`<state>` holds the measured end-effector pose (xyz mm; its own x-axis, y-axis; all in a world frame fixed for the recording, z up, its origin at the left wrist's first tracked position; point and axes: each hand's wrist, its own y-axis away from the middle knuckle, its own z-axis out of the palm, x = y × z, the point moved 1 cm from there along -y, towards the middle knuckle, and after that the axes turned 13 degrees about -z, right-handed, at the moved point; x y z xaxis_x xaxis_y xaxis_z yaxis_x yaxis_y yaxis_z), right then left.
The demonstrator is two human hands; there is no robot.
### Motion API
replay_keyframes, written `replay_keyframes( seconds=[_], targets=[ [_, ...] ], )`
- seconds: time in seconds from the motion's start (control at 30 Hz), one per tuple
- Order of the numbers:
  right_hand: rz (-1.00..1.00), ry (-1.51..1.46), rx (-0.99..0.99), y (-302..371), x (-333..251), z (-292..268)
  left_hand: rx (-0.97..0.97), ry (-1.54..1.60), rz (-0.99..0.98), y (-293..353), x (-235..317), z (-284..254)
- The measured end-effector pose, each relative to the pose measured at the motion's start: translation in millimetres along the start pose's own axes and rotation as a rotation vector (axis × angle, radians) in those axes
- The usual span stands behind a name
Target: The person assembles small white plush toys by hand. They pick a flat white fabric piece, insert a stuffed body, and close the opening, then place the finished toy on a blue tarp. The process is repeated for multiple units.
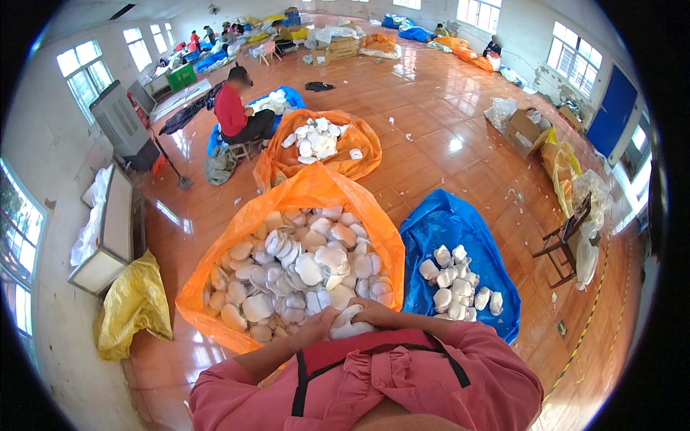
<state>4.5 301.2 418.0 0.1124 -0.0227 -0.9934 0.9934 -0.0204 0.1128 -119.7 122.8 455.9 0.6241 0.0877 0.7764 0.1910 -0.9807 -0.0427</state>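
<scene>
Close to my body, both hands are closed around a soft white rounded pad (348, 325). My left hand (318, 329) grips its left side, and my right hand (374, 313) covers its upper right side. The fingers are partly hidden behind the pad and by each other. Just beyond my hands lies a large orange sack (192, 298), spread open and heaped with loose white and pale beige pads (309, 267). To its right, a blue sheet (460, 215) bears several white pads gathered in small bundles (455, 284).
A second orange sack (365, 152) with white pads lies farther ahead. Beside it a person in red (235, 111) sits on a low stool. A yellow sack (135, 309) is at left, a wooden chair (564, 241) at right, and a cardboard box (523, 133) beyond.
</scene>
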Motion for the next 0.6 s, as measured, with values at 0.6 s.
replay_keyframes(
  seconds=[0.6],
  targets=[
    [0.096,-0.170,0.009,13,15,-13,0.284,0.191,-0.261,7,19,9]
  ],
)
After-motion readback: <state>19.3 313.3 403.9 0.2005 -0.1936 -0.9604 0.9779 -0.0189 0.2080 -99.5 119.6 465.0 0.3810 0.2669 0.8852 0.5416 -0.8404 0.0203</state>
